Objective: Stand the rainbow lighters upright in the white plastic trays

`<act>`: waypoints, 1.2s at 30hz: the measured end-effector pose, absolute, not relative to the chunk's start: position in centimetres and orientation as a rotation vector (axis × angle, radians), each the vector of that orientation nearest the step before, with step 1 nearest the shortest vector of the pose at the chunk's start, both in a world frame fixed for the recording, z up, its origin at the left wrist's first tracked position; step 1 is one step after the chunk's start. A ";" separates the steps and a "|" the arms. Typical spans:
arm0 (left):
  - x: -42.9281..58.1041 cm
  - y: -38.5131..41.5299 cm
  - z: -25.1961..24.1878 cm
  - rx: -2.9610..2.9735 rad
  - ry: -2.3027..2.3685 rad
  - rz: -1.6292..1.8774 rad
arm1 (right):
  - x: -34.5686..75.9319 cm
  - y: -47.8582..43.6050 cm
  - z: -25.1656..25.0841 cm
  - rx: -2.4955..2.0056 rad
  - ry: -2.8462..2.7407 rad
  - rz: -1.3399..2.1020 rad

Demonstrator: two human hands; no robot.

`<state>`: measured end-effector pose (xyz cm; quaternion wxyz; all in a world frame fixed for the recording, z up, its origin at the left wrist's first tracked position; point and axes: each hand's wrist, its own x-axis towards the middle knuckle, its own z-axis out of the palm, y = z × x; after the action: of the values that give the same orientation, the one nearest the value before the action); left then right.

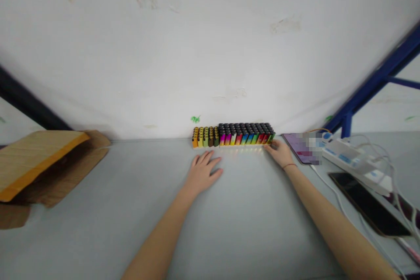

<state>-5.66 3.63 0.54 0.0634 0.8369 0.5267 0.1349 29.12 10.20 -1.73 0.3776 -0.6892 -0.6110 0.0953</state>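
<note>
**Row of disposable lighters (pixel 233 135) stands at the foot of a wall (pixel 164 52), two bare hands on the table (pixel 249 236)**

At far left, a cardboard mailer (pixel 42 166) lies on the table. The left grip (pixel 201 173) rests palm down, fingers spread apart, just short of the row's orange-and-yellow end. The lighters stand upright, packed side by side, their bodies running from orange and green to pink, blue and red under dark tops. The right grip (pixel 278 153), a thin bracelet (pixel 290 166) at its wrist, touches the row's right end; whether it clamps there cannot be told. Further right lie a pixelated tablet (pixel 295 146), a white power strip (pixel 351 159) and a black smartphone (pixel 369 203).
</note>
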 end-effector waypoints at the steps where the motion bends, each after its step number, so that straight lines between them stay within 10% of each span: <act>1: -5.7 3.6 0.5 2.531 1.594 0.411 | 29.2 10.2 -1.7 -1.779 -1.541 0.241; 36: -6.3 3.4 0.3 2.567 1.574 0.401 | 32.3 3.7 0.7 -1.517 -1.776 0.668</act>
<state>-6.31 3.43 0.25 0.0519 0.8438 0.5176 0.1318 32.31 3.67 0.72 0.3484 -0.5853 -0.6853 0.2578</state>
